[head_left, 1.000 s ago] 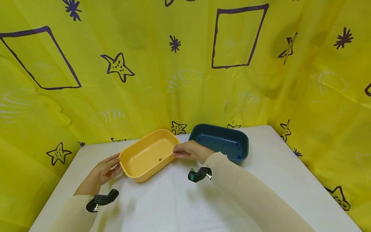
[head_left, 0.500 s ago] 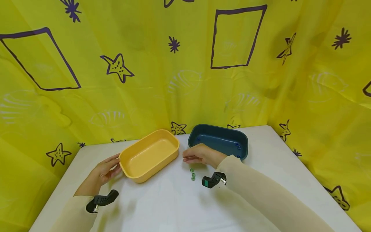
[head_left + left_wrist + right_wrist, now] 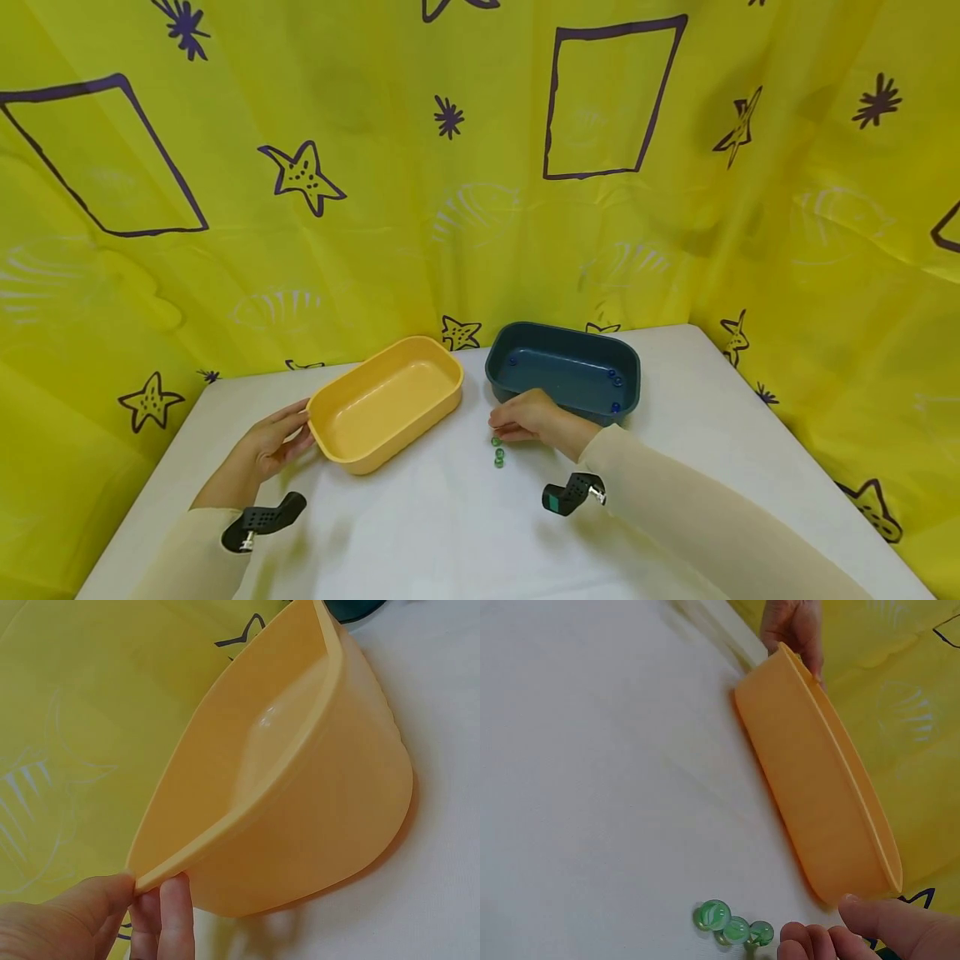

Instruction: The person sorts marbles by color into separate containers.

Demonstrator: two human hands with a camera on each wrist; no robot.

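Note:
My left hand [image 3: 273, 440] pinches the left end of a yellow plastic basin [image 3: 315, 787], thumb at the rim and fingers against the outer wall. No marble shows inside the basin in the head view. Three green glass marbles [image 3: 736, 930] lie in a short row on the white cloth, right of the basin. My right hand [image 3: 534, 417] is just beyond them, fingertips right at the farthest marble. In the right wrist view its thumb stands apart from the bent fingers, with nothing visible between them.
Behind my right hand stands a dark teal basin [image 3: 566, 385] with several blue marbles [image 3: 616, 407] in it. A yellow patterned curtain [image 3: 390, 167] hangs along the back and sides of the white-covered table [image 3: 435, 533].
My right hand has left the yellow basin's right end and moved right and nearer, to the green marbles. A small marble seen in the yellow basin is out of sight. The left hand stays put.

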